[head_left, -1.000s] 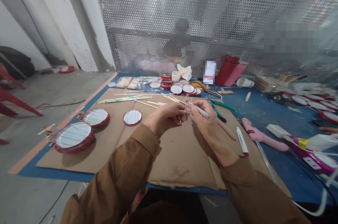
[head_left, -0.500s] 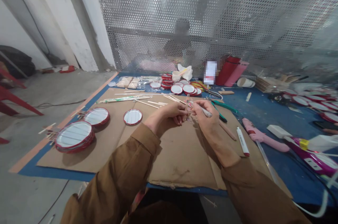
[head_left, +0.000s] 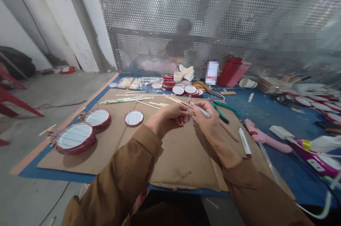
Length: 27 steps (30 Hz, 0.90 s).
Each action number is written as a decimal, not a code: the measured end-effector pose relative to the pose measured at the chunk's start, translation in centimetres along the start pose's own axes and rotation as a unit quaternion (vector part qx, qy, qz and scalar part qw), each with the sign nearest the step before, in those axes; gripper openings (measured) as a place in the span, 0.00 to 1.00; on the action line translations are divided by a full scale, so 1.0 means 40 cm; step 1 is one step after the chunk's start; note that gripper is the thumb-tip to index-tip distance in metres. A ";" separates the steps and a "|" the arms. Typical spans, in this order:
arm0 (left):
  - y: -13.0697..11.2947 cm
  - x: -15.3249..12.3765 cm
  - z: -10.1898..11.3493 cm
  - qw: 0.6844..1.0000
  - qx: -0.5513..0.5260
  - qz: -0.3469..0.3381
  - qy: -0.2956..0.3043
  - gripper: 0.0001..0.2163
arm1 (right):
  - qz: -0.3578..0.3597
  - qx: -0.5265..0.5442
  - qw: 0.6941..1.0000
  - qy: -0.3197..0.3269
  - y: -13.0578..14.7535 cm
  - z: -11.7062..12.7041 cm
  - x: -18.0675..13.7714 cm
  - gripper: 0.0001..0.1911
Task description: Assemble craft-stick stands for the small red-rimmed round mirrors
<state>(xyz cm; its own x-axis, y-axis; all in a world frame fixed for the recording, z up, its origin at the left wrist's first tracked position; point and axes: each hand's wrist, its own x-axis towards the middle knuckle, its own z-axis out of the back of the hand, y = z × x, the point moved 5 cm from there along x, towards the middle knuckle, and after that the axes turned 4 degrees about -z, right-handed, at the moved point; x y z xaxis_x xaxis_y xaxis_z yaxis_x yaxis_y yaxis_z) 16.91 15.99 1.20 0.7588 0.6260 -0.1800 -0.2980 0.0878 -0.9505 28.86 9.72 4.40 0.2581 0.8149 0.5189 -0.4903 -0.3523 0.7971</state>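
Pinched upright in my left hand is a short wooden stick. My right hand grips a white marker, its front end close against the stick; whether the tip touches cannot be made out. Both hands are held over a brown cardboard sheet. Some small pinkish bits lie partly hidden behind the fingers. Just beyond my right hand are green-handled pliers, and a brown stick lies beside the wrist. Another white marker with a red end rests to the right.
A single red-rimmed lid and red-rimmed round pieces with strings lie left. Loose thin sticks and stacked lids sit behind. A pink glue gun and a purple power strip lie right. Perforated metal closes off the back.
My right hand has shifted slightly left, bringing the marker closer to the stick. My left hand and the stick stay nearly where they were.
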 end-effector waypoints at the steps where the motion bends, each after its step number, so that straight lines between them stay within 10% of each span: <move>1: 0.003 0.002 0.001 1.000 0.002 -0.001 0.000 0.10 | -0.001 0.001 1.000 0.001 -0.002 0.000 0.000 0.10; 27: 0.003 0.002 -0.002 1.000 -0.005 -0.005 -0.001 0.09 | -0.024 -0.012 1.000 0.015 -0.021 -0.002 0.004 0.13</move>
<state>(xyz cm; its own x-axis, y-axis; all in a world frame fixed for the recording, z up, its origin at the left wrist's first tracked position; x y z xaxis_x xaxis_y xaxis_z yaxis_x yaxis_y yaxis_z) 16.96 15.98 1.07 0.7608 0.6261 -0.1706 -0.2849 0.0862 -0.9547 29.24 10.16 3.79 0.2576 0.8443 0.4700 -0.4971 -0.3013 0.8137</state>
